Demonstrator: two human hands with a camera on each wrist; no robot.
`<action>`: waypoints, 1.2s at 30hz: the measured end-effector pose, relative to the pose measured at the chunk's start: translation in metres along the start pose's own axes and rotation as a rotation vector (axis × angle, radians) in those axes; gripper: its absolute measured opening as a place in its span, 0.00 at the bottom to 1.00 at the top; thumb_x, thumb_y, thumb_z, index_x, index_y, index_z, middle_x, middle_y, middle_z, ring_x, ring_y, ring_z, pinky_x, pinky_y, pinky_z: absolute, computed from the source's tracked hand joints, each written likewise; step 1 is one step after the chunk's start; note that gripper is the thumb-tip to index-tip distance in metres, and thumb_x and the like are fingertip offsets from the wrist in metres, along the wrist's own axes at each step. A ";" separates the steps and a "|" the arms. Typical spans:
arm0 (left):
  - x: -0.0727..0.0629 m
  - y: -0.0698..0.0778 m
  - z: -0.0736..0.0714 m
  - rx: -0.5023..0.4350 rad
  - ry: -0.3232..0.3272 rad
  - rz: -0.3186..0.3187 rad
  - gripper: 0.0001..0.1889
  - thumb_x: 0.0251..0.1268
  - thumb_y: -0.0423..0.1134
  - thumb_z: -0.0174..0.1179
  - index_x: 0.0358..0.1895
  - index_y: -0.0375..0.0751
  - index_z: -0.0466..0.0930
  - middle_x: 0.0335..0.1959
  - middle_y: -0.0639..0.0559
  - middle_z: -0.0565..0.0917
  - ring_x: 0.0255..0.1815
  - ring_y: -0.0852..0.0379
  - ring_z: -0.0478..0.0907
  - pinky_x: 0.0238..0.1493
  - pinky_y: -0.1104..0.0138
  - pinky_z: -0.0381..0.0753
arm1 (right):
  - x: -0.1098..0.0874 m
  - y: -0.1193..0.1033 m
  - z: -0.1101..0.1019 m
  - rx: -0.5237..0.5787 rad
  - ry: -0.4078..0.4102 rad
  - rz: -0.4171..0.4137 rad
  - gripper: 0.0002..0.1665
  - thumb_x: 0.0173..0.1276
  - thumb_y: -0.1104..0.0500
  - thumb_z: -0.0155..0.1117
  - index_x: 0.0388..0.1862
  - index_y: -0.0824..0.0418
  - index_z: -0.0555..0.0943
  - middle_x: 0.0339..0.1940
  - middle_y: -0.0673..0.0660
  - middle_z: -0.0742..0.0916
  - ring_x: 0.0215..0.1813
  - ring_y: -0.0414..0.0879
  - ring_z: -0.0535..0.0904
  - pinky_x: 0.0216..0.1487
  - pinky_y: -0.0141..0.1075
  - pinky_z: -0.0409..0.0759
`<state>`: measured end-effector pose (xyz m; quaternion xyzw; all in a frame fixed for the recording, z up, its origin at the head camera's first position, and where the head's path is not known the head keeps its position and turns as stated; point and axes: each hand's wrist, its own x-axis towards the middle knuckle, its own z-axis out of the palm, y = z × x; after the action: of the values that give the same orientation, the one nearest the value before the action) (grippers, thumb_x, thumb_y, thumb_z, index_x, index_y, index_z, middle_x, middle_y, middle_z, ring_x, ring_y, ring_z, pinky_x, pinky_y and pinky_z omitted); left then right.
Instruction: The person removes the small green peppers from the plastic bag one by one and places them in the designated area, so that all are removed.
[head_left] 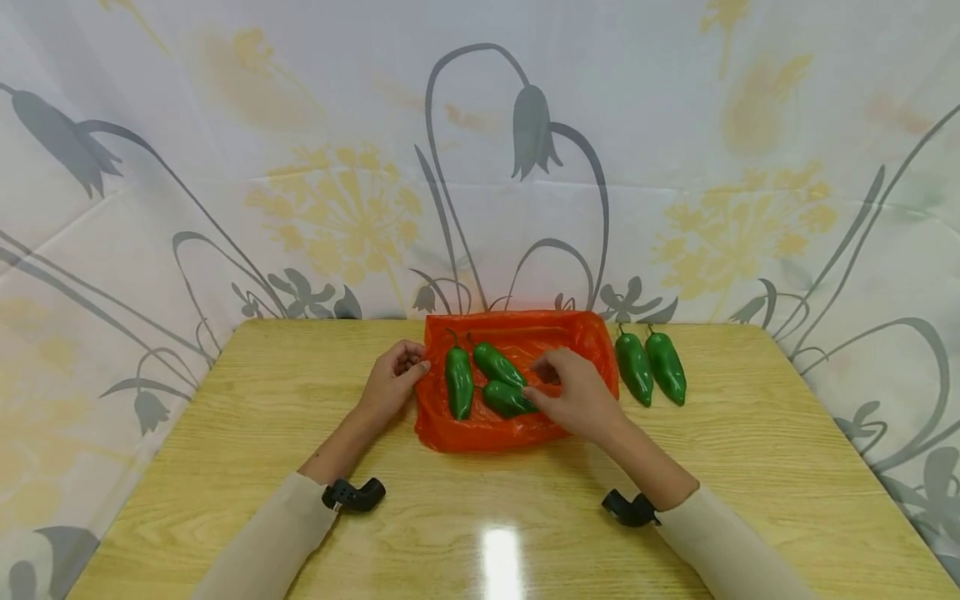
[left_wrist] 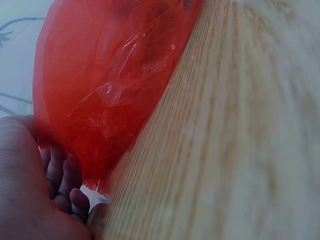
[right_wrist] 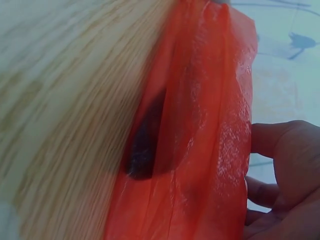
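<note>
An unfolded red plastic bag lies on the table with its mouth up, like a shallow tray. Three glossy green peppers are inside: one upright at the left, one slanting pepper, and a lower pepper. At the bag's left edge, my left hand pinches the rim between thumb and curled fingers. My right hand is over the bag's right half, thumb beside the lower pepper's end, thumb and fingers apart. In the right wrist view, the bag's wall partly hides the right hand's fingertips.
Two more green peppers, a nearer one and an outer one, lie side by side just right of the bag. The wooden table ends at a flower-patterned cloth behind the bag.
</note>
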<state>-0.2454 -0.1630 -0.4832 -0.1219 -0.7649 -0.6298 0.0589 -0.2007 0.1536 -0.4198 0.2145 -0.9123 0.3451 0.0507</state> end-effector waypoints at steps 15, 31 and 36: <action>0.002 0.002 0.000 0.016 -0.003 -0.014 0.10 0.74 0.28 0.60 0.52 0.26 0.80 0.42 0.37 0.81 0.39 0.58 0.76 0.44 0.73 0.76 | 0.015 -0.012 0.006 -0.099 -0.103 0.040 0.18 0.68 0.56 0.77 0.50 0.65 0.84 0.42 0.58 0.86 0.43 0.52 0.80 0.48 0.45 0.83; 0.001 0.001 0.001 -0.007 0.004 0.001 0.08 0.73 0.27 0.61 0.50 0.26 0.80 0.39 0.39 0.80 0.38 0.58 0.76 0.43 0.73 0.75 | 0.014 -0.012 0.009 -0.122 -0.185 0.070 0.16 0.64 0.58 0.81 0.45 0.62 0.85 0.34 0.53 0.84 0.37 0.46 0.77 0.41 0.40 0.80; 0.001 0.000 0.002 -0.009 0.003 -0.001 0.08 0.72 0.27 0.62 0.50 0.26 0.80 0.39 0.39 0.80 0.38 0.58 0.76 0.43 0.73 0.75 | 0.012 -0.014 0.007 -0.145 -0.214 0.071 0.19 0.61 0.57 0.82 0.46 0.61 0.84 0.35 0.53 0.84 0.38 0.46 0.78 0.43 0.41 0.82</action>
<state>-0.2458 -0.1611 -0.4830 -0.1208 -0.7621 -0.6333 0.0595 -0.2055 0.1354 -0.4137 0.2133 -0.9421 0.2549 -0.0437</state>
